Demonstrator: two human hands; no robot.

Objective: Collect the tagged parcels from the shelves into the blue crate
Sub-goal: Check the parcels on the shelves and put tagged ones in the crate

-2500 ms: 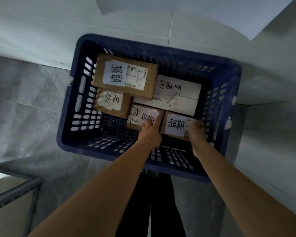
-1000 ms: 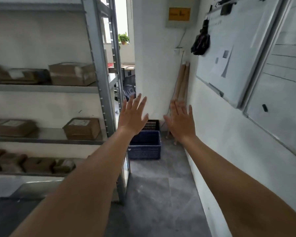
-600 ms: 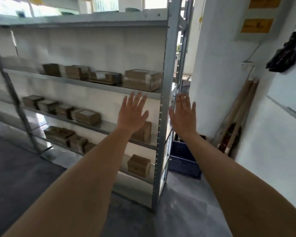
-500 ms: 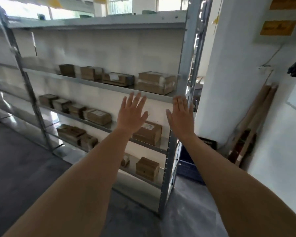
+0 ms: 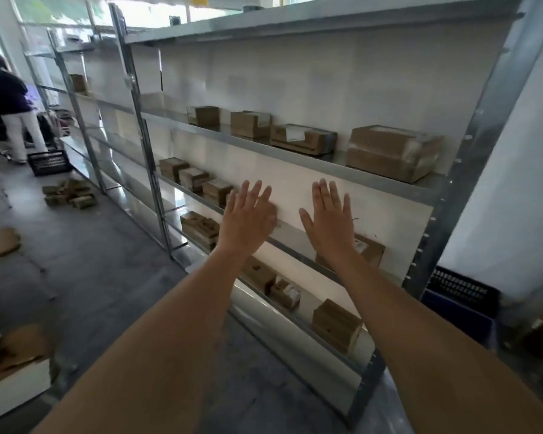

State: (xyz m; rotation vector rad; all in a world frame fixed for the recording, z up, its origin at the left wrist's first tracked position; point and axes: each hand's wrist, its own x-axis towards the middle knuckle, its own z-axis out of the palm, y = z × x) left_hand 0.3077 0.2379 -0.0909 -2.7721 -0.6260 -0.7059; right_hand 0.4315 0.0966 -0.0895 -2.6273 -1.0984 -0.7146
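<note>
Both arms reach out in front of a grey metal shelf rack (image 5: 298, 158). My left hand (image 5: 248, 216) and my right hand (image 5: 329, 222) are held up flat with fingers spread, holding nothing. Brown cardboard parcels sit on the shelves: a large one (image 5: 392, 151) at the upper right, several smaller ones (image 5: 251, 123) to its left, more (image 5: 195, 180) on the middle shelf, and others (image 5: 336, 324) lower down. The blue crate (image 5: 461, 302) stands on the floor at the right, behind the rack's end post; its inside is hidden.
A person in dark top and white trousers (image 5: 10, 104) stands far left beside a black crate (image 5: 49, 162). Loose parcels (image 5: 69, 195) lie on the grey floor. A white box with cardboard (image 5: 13, 371) sits at the lower left. A white pillar (image 5: 514, 183) rises at right.
I let go of the parcels in the blue crate, and my view rose and swung left along the shelves. Both hands are now raised, spread and hold nothing.
</note>
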